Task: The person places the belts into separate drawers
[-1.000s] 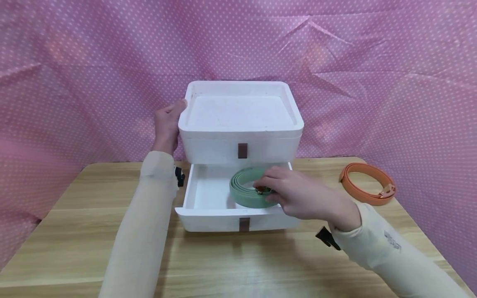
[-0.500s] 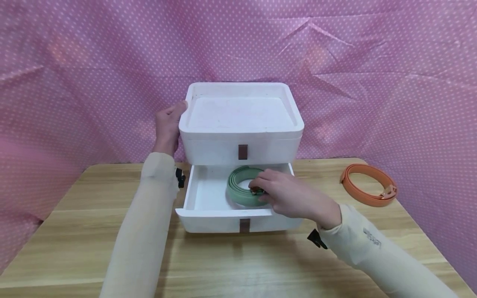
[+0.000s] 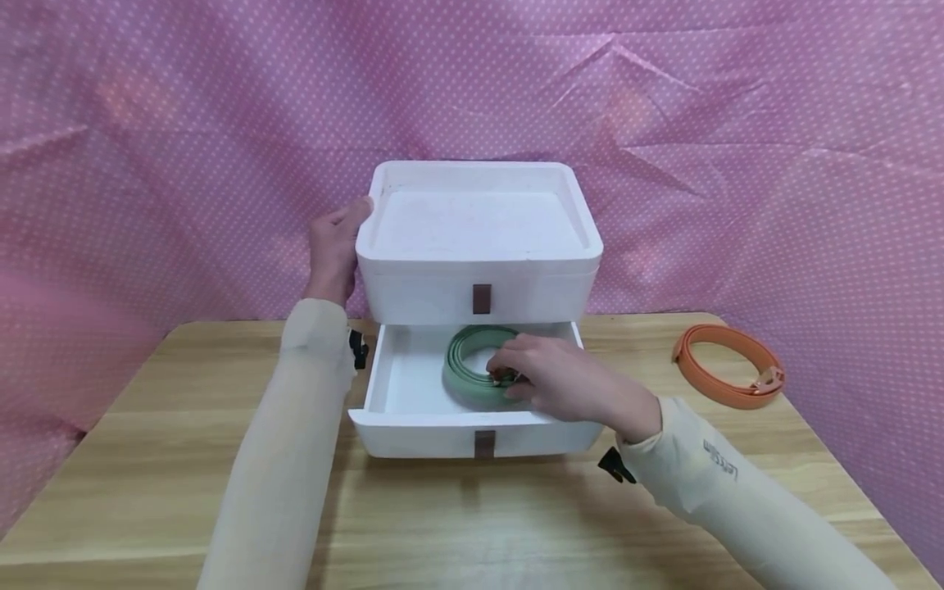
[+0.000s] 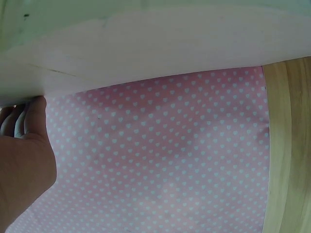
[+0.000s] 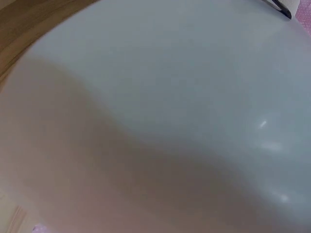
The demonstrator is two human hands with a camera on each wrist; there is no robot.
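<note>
A white two-drawer storage box stands on the table, its lower drawer pulled out. Inside that drawer is a coiled green belt. My right hand reaches in over the drawer's right front and pinches the belt near its buckle, which my fingers partly cover. My left hand touches the left side of the box, thumb close to the top rim. In the left wrist view this hand meets the white side wall. A blurred pale surface fills most of the right wrist view.
A coiled orange belt with a buckle lies on the wooden table, right of the box. The upper drawer, with its brown tab, is closed. Pink dotted cloth hangs behind and along the sides.
My right hand has moved left with the green belt, bringing the coil nearer the drawer's middle. The left hand and the box have hardly moved.
</note>
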